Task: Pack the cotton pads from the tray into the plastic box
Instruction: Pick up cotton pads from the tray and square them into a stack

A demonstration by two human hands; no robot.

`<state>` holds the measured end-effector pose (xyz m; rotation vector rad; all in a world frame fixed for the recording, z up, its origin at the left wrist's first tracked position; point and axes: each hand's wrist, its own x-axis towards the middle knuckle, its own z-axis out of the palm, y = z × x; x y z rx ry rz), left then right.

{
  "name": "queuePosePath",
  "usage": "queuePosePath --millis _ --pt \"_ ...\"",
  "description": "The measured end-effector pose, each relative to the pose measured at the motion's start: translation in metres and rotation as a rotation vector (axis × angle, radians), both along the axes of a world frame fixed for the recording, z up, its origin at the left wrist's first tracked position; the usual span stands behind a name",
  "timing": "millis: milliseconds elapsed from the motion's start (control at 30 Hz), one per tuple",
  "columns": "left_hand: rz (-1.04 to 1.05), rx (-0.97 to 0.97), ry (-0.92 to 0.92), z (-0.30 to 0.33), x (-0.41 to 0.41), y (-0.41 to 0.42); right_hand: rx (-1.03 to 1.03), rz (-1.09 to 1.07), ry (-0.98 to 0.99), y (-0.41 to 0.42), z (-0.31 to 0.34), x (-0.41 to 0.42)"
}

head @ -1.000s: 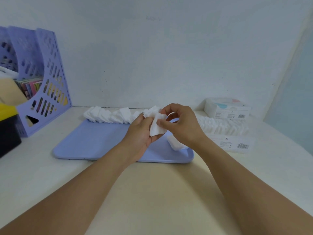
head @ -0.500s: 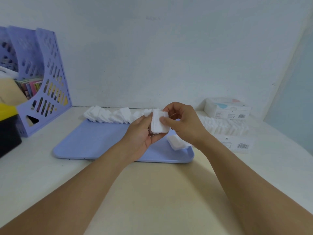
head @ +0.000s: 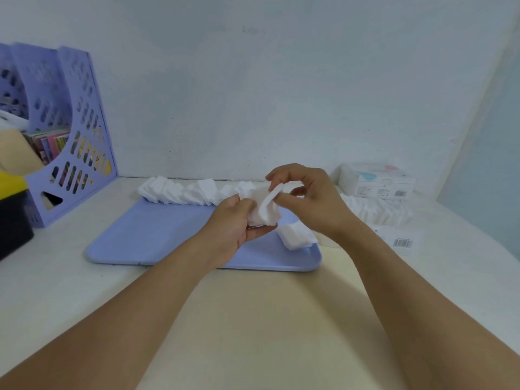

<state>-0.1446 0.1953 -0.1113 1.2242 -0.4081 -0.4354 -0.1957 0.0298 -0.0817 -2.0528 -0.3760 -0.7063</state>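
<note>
Over the blue tray (head: 157, 243) my left hand (head: 239, 223) holds a small stack of white cotton pads (head: 263, 212) in its palm. My right hand (head: 306, 198) pinches the top pad's edge between thumb and forefinger and bends it upward. A row of cotton pads (head: 183, 190) lies along the tray's far edge, and a smaller pile (head: 297, 237) sits at its right end. The clear plastic box (head: 391, 218), right of the tray, holds a row of pads.
A closed white pad package (head: 377, 182) stands behind the plastic box by the wall. A purple file rack (head: 70, 142) with books and a black and yellow box (head: 11, 218) stand at the left. The table's cream front lies beneath my forearms.
My right hand went from gripping the stack's side to lifting and curling the top pad's edge. My left hand stayed in place under the stack.
</note>
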Motion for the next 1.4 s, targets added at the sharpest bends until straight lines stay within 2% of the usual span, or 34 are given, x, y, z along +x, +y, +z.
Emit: queuePosePath --millis 133,367,700,1167,1333,1400 --pt "0.053 0.013 0.0 0.0 -0.001 0.0 0.195 0.065 0.029 -0.005 0.013 -0.007" --pt "0.003 0.095 -0.093 -0.001 -0.002 0.0 0.15 0.161 0.218 -0.006 0.008 -0.005" --pt "-0.082 0.042 -0.004 0.001 -0.007 0.0 0.169 0.053 0.309 -0.009 0.002 -0.002" --pt "-0.108 0.091 0.007 0.006 -0.011 0.003 0.166 0.088 0.237 -0.007 -0.005 0.006" --pt "-0.117 0.07 0.048 0.008 -0.012 0.002 0.138 0.024 0.209 -0.003 -0.007 0.006" --pt "-0.109 0.048 0.061 0.007 -0.012 0.001 0.073 -0.073 0.157 0.0 -0.008 0.005"
